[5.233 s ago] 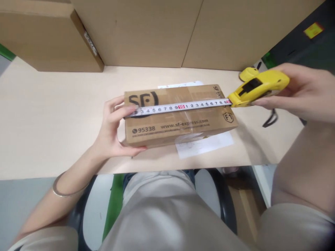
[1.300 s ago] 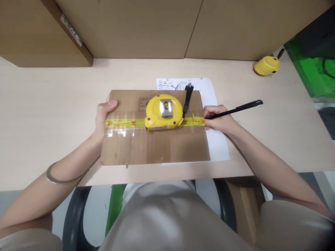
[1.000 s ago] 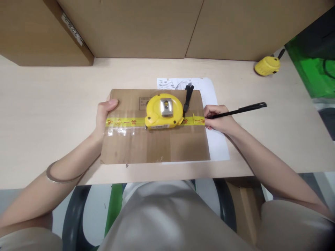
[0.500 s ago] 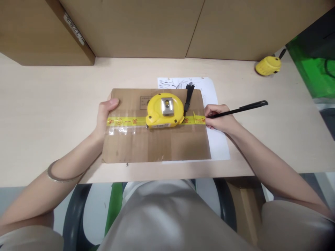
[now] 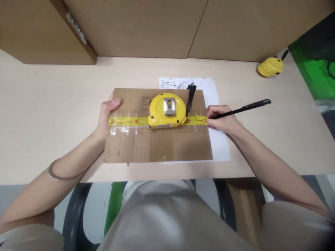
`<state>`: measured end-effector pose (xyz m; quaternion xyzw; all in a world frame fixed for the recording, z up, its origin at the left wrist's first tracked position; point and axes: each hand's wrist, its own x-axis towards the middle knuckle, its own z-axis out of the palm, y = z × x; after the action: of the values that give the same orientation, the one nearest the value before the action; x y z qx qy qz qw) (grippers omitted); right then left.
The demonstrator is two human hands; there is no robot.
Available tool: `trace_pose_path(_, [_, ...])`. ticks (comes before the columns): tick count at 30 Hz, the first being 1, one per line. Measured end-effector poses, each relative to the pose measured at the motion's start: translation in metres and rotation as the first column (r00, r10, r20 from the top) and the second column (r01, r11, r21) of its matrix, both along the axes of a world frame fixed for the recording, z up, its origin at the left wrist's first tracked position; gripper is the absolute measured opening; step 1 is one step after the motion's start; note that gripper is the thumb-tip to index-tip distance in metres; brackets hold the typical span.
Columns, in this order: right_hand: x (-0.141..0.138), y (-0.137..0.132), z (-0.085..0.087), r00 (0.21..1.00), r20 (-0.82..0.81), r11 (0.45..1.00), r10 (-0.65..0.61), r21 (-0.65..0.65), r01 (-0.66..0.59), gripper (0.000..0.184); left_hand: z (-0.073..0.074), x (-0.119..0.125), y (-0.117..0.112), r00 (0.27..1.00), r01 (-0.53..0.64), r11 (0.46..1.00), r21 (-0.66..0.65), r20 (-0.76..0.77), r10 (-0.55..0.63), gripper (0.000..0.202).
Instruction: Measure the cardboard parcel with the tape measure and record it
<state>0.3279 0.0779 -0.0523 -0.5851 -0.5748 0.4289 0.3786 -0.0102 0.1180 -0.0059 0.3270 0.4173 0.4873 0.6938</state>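
Hands had moved on from measuring: the left hand (image 5: 106, 115) gripped the box's (image 5: 157, 143) left edge, while the right hand (image 5: 222, 118) held a pen (image 5: 243, 107) over the paper (image 5: 221, 146). Seconds earlier stretched along the box, the tape measure (image 5: 166, 111) lay retracted on top of it, mid-surface (image 5: 52, 111), suggesting the reading was being noted.

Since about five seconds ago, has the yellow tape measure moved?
Yes. The yellow tape measure left the right hand and now lies on the cardboard box.
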Motion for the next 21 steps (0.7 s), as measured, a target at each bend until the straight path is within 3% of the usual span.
trace_pose_path(7, [0.0042, -0.0017, -0.0021, 0.999, 0.011, 0.999, -0.038, 0.014, 0.038, 0.048, -0.0007, -0.0016, 0.0001, 1.000, 0.006, 1.000, 0.012, -0.008, -0.006, 0.039])
trace_pose_path(12, [0.0053, -0.0023, -0.0035, 1.000, 0.017, 1.000, -0.019, 0.009, 0.019, 0.044, 0.0047, -0.0022, -0.0038, 0.997, 0.017, 0.997, -0.074, -0.070, -0.023, 0.041])
trace_pose_path(21, [0.0053, -0.0014, -0.0038, 0.999, 0.039, 0.999, -0.035, 0.004, 0.035, 0.048, 0.0006, -0.0033, -0.0011, 0.999, 0.001, 1.000, 0.008, -0.039, 0.000, 0.027])
